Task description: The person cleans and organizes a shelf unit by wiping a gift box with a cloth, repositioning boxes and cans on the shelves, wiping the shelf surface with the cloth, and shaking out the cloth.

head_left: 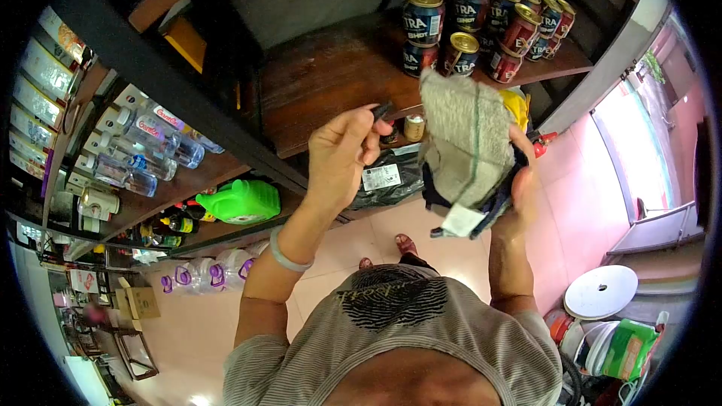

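My left hand (342, 152) is raised in front of the wooden shelf (323, 83), its thumb and fingers pinched on a small dark object (382, 110). What that object is cannot be made out. In my right hand (524, 173) is a grey-beige cloth (470, 135) with dark edges and a white tag (462, 220). The cloth hangs in front of the shelf edge, below stacked drink cans (464, 53). The fingers of my right hand are partly blurred and partly behind the cloth.
Left shelves hold water bottles (143, 158) and a green jug (241, 201). Large bottles with purple handles (203, 276) stand on the floor. Below the shelf lies a black plastic package (387, 177). A white round lid (601, 292) and a green bag (630, 349) are at lower right.
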Demonstrator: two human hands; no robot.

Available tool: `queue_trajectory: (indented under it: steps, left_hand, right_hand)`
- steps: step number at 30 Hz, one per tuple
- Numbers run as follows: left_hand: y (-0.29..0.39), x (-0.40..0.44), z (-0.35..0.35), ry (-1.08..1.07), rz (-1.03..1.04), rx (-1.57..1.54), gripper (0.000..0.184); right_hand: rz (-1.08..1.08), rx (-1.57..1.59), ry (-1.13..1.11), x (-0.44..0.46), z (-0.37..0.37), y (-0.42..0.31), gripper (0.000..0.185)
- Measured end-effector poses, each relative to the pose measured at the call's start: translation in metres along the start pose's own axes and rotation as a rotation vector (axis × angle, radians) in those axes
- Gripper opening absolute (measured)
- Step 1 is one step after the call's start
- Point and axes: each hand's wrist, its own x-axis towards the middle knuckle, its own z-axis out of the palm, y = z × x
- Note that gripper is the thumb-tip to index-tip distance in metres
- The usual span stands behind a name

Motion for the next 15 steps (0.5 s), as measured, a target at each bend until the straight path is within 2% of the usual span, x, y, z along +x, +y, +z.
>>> queue_trajectory:
  steps: [1,3,4,5,6,7,10,13,14,15]
  left_hand:
    - [-0.002,-0.001,0.000,0.017,-0.036,0.004,0.020]
    - [-0.011,-0.006,-0.001,0.028,-0.088,0.142,0.017]
    - [-0.019,-0.012,0.003,0.017,0.008,0.310,0.015]
    - [-0.028,-0.018,0.007,0.000,0.105,0.478,0.013]
    - [-0.032,-0.021,0.002,0.021,0.051,0.450,0.013]
    - [-0.038,-0.024,-0.008,-0.018,0.046,0.529,0.013]
    - [-0.048,-0.032,-0.038,-0.085,0.000,0.726,0.017]
    - [-0.051,-0.042,-0.035,-0.063,0.019,0.744,0.020]
    - [-0.052,-0.042,-0.038,-0.093,0.143,0.907,0.023]
    - [-0.043,-0.043,-0.030,-0.112,0.114,0.926,0.024]
  right_hand:
    - [-0.066,-0.068,-0.040,0.002,0.001,-0.001,0.072]
    - [-0.186,-0.400,-0.226,0.015,0.009,0.005,0.060]
    - [-0.267,-0.549,-0.307,0.022,0.013,0.008,0.054]
    - [-0.110,-0.440,-0.417,0.025,0.027,0.010,0.043]
    - [-0.055,-0.394,-0.399,0.022,0.031,0.026,0.038]
    - [-0.161,-0.394,-0.337,0.020,0.033,0.040,0.035]
    - [-0.143,-0.393,-0.319,0.008,0.036,0.056,0.033]
    - [0.047,-0.291,-0.206,-0.004,0.042,0.077,0.033]
    - [0.150,-0.270,-0.162,-0.006,0.044,0.076,0.032]
    - [0.260,-0.200,-0.155,-0.005,0.044,0.078,0.031]
